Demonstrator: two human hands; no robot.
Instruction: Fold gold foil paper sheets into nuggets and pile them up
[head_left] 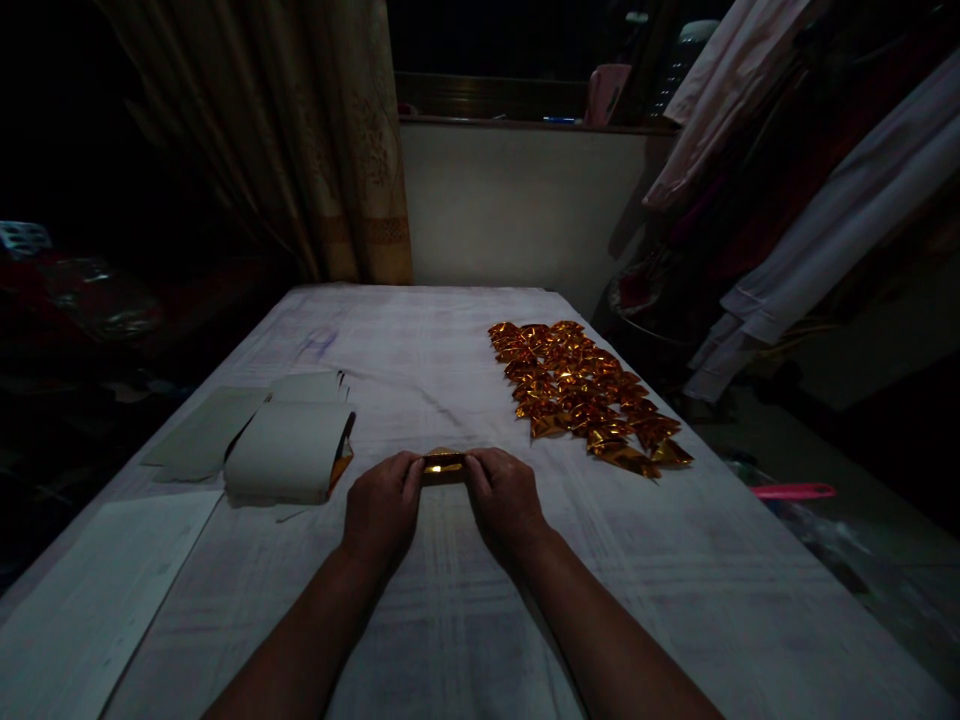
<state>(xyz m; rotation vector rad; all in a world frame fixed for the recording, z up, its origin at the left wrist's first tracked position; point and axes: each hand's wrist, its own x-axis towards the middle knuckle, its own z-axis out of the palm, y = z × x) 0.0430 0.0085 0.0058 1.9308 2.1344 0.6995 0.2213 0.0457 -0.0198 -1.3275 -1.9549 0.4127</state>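
Note:
My left hand [384,505] and my right hand [504,497] rest on the white table [450,620], side by side near its middle. Between their fingertips they pinch a small piece of gold foil paper [444,461], one hand at each end, fingers closed on it. A curled stack of paper sheets [289,450] with gold undersides lies just left of my left hand. To the right, beyond my right hand, lies a spread of several folded gold foil pieces [585,395].
Flat pale sheets [199,430] lie at the table's left edge, another sheet [90,590] at the front left. A curtain [330,140] hangs behind the table. Clothes [795,200] hang at the right, beside the table edge. The room is dark.

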